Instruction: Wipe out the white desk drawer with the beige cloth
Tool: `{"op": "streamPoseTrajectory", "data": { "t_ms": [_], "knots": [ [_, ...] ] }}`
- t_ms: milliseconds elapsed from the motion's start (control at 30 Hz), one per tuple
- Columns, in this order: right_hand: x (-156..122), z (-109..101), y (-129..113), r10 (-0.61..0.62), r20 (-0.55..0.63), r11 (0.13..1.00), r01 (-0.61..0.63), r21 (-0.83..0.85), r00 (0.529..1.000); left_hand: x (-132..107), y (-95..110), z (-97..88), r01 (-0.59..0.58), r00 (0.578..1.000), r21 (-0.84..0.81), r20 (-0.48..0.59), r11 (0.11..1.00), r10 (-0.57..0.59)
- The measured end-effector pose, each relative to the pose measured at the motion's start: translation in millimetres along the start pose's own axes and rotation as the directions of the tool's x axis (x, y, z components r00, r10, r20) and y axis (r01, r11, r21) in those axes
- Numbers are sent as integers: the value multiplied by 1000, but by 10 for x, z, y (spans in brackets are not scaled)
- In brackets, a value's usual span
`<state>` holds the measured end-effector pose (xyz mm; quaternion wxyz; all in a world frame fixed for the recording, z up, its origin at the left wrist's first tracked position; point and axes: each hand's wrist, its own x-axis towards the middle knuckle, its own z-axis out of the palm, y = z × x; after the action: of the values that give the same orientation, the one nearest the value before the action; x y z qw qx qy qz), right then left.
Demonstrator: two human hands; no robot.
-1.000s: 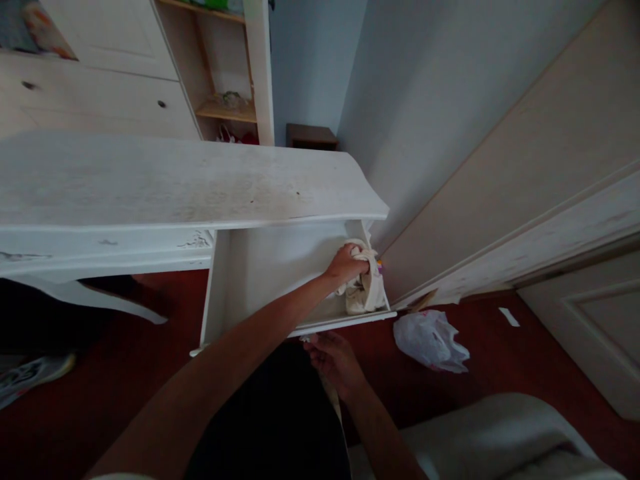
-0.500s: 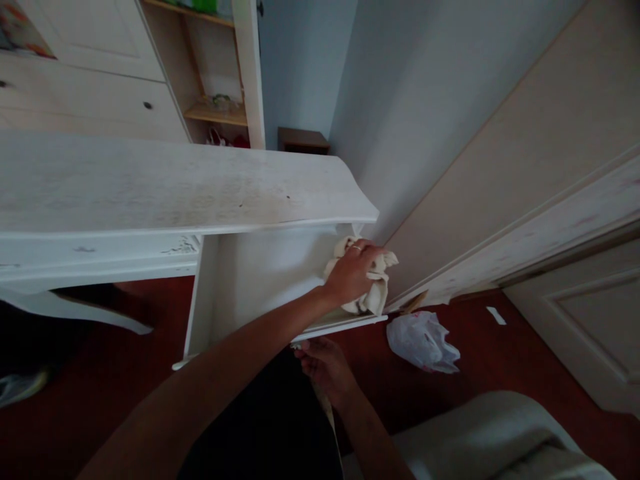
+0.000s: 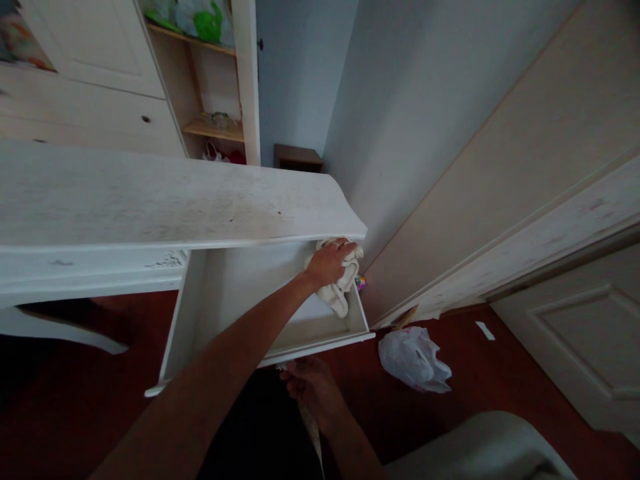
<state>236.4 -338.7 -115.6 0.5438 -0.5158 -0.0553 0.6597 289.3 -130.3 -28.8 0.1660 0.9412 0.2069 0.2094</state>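
Note:
A white drawer (image 3: 250,280) is pulled out from under a white tabletop (image 3: 200,200) with dark smudges. My left hand (image 3: 329,263), wearing a ring, is closed on a crumpled cream cloth (image 3: 336,300) inside the drawer, at its back right corner. The cloth hangs down along the drawer's right side. Below the drawer front, my right hand (image 3: 313,390) has its fingers pinched at a small pale knob (image 3: 281,366). The fingers partly cover the knob.
A white plastic bag (image 3: 415,359) and a white strip (image 3: 485,330) lie on the red floor. Right of the drawer stands a pale panel (image 3: 475,180) beside a wall. A cabinet with shelves (image 3: 215,127) and a small brown box-like piece (image 3: 299,156) stand behind the table.
My left hand and the cloth have moved left and back, from the drawer's right edge to its inner back corner. The right hand stays at the knob. The view has shifted slightly.

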Motion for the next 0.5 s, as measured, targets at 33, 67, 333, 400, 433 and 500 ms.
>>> {"op": "streamPoseTrajectory", "data": {
  "t_ms": [33,67,333,400,433,500],
  "knots": [
    [-4,3,-7,7,-3,1000,-7,-4,1000,0,-33,-9,5,1000,8,4,1000,-5],
    [-10,6,-15,6,-5,1000,-6,-6,1000,-18,-58,-10,6,1000,23,19,1000,-6],
    [3,-71,30,-34,-5,998,34,-59,999,-602,-271,-281,77,973,187,200,979,-115],
    [9,-110,38,-82,-14,985,78,-154,997,-809,-315,-441,110,969,215,192,970,-152],
    [1,-128,27,-109,-13,968,103,-229,994,-912,-330,-516,128,969,221,181,967,-170],
    [-52,-152,-40,-141,28,898,140,-417,990,-1112,-356,-638,178,965,220,152,959,-214]
  ]
}}
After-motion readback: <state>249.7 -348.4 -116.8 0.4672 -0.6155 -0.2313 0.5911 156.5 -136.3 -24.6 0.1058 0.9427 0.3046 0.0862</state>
